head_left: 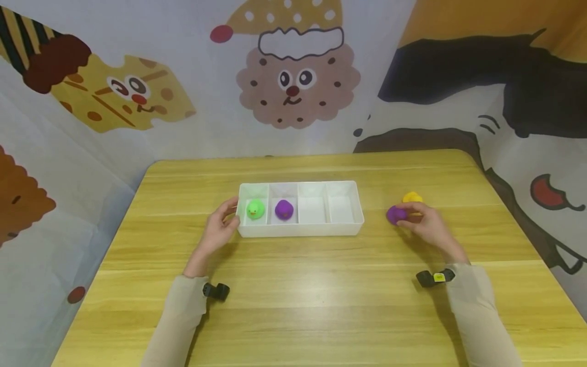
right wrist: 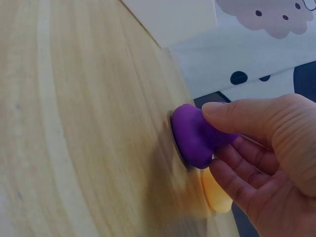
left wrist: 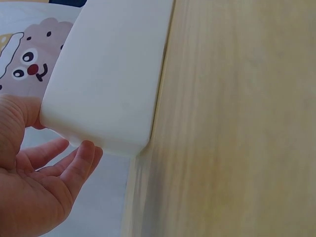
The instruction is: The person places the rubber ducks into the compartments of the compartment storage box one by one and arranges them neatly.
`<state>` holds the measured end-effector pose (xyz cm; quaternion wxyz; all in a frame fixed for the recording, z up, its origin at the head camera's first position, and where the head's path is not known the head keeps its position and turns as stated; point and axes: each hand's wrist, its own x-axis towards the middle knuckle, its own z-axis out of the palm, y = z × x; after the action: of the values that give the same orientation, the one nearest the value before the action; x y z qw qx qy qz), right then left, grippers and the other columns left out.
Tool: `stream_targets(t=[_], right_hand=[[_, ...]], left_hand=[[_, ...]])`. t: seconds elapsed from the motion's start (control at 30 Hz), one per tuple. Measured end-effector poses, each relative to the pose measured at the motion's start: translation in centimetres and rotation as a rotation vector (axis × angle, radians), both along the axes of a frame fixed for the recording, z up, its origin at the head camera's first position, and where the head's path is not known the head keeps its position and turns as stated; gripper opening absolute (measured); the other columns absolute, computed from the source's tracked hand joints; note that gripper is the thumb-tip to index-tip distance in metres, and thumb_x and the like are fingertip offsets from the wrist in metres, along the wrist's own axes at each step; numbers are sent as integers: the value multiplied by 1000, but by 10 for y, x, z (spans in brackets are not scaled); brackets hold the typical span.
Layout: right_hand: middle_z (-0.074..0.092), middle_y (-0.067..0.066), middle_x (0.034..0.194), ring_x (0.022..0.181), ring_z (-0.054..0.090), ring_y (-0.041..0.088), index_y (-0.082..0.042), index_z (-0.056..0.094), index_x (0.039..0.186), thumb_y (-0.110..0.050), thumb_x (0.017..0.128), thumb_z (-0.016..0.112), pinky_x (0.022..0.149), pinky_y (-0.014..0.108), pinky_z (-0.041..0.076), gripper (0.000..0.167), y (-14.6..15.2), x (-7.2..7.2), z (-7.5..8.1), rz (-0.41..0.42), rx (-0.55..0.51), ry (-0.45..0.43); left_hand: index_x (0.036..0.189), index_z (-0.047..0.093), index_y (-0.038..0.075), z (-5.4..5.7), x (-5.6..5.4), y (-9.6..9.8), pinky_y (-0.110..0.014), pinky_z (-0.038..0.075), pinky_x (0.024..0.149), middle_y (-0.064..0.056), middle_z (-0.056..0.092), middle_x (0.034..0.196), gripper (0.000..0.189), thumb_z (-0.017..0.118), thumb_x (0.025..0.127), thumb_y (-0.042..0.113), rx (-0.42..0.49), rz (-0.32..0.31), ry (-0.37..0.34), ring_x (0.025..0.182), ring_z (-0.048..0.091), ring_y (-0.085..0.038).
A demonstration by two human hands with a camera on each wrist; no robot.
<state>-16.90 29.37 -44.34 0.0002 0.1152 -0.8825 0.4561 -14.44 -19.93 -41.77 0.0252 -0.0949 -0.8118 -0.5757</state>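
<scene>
A white box with several compartments in a row stands on the table. Its leftmost compartment has a green toy duck with a small beak; a purple toy duck sits in the one beside it. My left hand rests its thumb and fingertips against the box's left end, as the left wrist view shows too. Off to the right, my right hand pinches another purple toy duck between thumb and fingers, low at the tabletop. A yellow toy is just behind it, partly covered by the hand.
The wooden table runs back to a cloth printed with cartoon figures, which hangs behind and along the sides. The box's two right compartments hold nothing. A small black camera is strapped to each wrist.
</scene>
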Motion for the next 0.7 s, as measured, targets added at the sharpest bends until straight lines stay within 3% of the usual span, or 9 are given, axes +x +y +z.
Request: stream_targets(t=[0.1, 0.2, 0.5, 0.6, 0.7], right_hand=[[56, 32, 114, 96, 60, 49, 8, 58, 116, 3, 80, 69, 67, 14, 51, 38, 0, -1, -1, -4, 14, -2], [56, 31, 113, 96, 60, 48, 8, 58, 116, 2, 81, 69, 68, 12, 51, 37, 0, -2, -2, -9, 28, 7], [59, 29, 110, 95, 60, 44, 8, 59, 115, 2, 81, 69, 72, 8, 49, 36, -3, -3, 0, -22, 24, 47], [60, 28, 110, 93, 62, 35, 8, 60, 115, 1, 81, 70, 71, 8, 49, 36, -3, -4, 2, -30, 34, 72], [61, 28, 106, 88, 63, 18, 8, 61, 113, 3, 79, 70, 72, 9, 49, 35, -3, -5, 4, -25, 32, 131]], left_hand=[[132, 36, -19, 5, 2, 2, -36, 47, 94, -37, 41, 132, 48, 45, 85, -14, -14, 8, -8, 118, 44, -50], [132, 36, -19, 3, 1, 2, -35, 47, 94, -37, 41, 132, 48, 45, 85, -15, -7, 11, -2, 118, 44, -50], [133, 39, -15, -26, -11, -8, -24, 47, 91, -32, 44, 132, 48, 47, 86, -13, 20, 17, 34, 117, 47, -44], [133, 38, -15, -27, -11, -9, -25, 47, 92, -33, 44, 132, 48, 47, 86, -11, 18, 11, 45, 117, 46, -45], [134, 38, -14, -26, -11, -8, -30, 47, 94, -31, 44, 133, 48, 47, 87, -12, 10, 9, 25, 118, 46, -44]])
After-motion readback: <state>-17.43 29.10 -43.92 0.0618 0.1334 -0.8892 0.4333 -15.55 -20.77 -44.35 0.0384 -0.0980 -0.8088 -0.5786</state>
